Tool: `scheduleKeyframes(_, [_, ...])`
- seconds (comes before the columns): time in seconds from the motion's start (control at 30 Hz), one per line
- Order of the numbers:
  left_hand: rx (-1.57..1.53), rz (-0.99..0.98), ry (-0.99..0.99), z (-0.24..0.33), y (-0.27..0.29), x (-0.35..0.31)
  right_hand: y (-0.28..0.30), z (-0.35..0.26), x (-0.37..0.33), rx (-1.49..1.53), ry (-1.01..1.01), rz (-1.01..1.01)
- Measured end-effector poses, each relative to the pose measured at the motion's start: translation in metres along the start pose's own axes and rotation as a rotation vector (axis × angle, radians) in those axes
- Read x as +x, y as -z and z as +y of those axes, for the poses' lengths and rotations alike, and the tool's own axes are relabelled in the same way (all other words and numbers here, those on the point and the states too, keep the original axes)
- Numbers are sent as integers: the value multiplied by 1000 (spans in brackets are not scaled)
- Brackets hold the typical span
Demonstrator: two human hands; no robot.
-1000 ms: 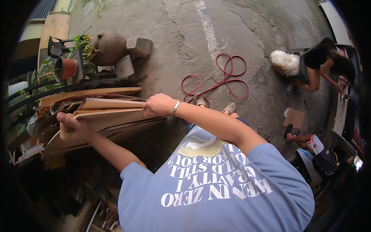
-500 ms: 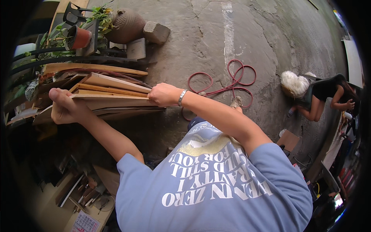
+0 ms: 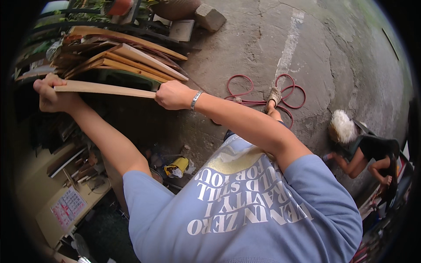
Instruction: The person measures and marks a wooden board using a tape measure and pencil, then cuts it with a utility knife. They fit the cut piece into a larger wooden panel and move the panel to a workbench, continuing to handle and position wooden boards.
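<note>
A pale wooden board (image 3: 109, 89) is held nearly level, its long edge toward me. My left hand (image 3: 52, 94) is closed round its left end. At the other end my right hand (image 3: 173, 95), with a metal bracelet on the wrist, grips the board in a fist. Just beyond it lies a leaning stack of wooden boards (image 3: 138, 61), apart from the one I hold. The board's underside is hidden from me.
A red hose (image 3: 239, 83) lies looped on the concrete floor by my foot. At right a person (image 3: 372, 160) sits beside a white fluffy animal (image 3: 343, 126). A concrete block (image 3: 210, 17) stands far off; a cluttered bench (image 3: 44, 215) is at lower left.
The board has come away from the stack toward me, in both hands. My view has shifted, so the stack sits higher and the bench shows more.
</note>
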State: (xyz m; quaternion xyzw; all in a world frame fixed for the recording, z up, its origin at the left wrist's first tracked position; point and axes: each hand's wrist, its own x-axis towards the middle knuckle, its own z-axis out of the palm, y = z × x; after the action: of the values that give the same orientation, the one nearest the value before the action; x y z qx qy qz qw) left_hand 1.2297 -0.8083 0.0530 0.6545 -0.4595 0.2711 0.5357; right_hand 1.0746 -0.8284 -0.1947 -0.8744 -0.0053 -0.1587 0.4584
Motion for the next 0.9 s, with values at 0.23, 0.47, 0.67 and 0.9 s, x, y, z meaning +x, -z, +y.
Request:
scheduleKeyframes(0.23, [2, 43, -16, 24, -7, -19, 20, 3, -20, -70, 3, -117])
scheduleKeyframes(0.47, [-105, 132, -30, 77, -50, -28, 71, 7, -80, -109, 7, -109])
scheduleKeyframes(0.67, [-101, 56, 5, 129, -102, -45, 131, 33, -138, -108, -7, -155])
scheduleKeyframes(0.9, [-64, -107, -243, 176, -173, -58, 202, 66, -188, -23, 51, -177])
